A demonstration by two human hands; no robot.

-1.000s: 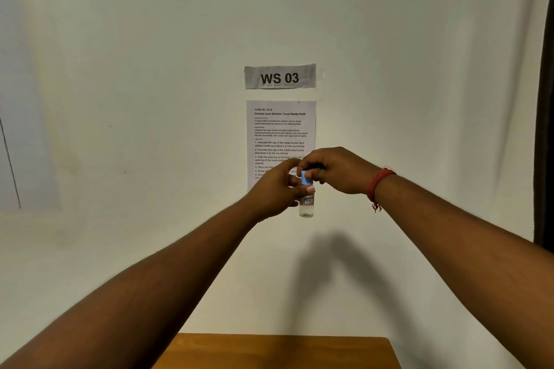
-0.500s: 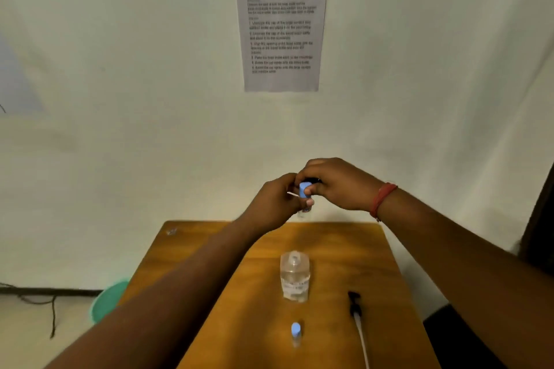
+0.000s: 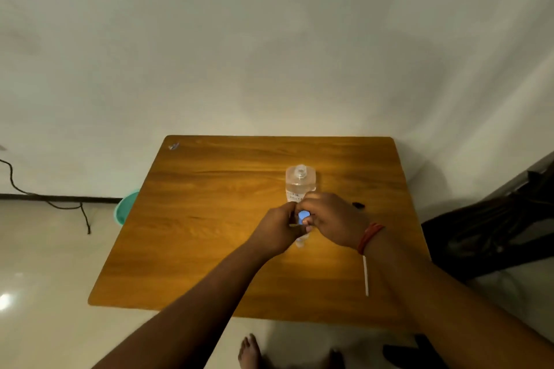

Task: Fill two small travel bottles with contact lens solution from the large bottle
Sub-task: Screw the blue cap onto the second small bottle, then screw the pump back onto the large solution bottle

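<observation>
I hold a small clear travel bottle [image 3: 300,241] just above the wooden table [image 3: 209,219]. My left hand [image 3: 280,226] grips its body. The fingers of my right hand [image 3: 332,219] pinch its blue cap [image 3: 303,215]. Only the cap and the bottle's bottom show between my fingers. Right behind my hands stands the large clear bottle [image 3: 300,181], upright with its neck uncovered. Its black pump head [image 3: 358,205] with a white tube [image 3: 365,275] lies on the table beside my right wrist. I see no second travel bottle; my hands may hide it.
A green tub [image 3: 127,207] sits on the floor at the table's left edge, with a black cable [image 3: 45,199] running along the wall. A dark chair [image 3: 494,234] stands to the right. My bare feet [image 3: 251,350] are below the near edge.
My view has tipped down from the wall sheet to the table. Both hands, still on the small bottle and its cap, came down from in front of the wall to just above the tabletop.
</observation>
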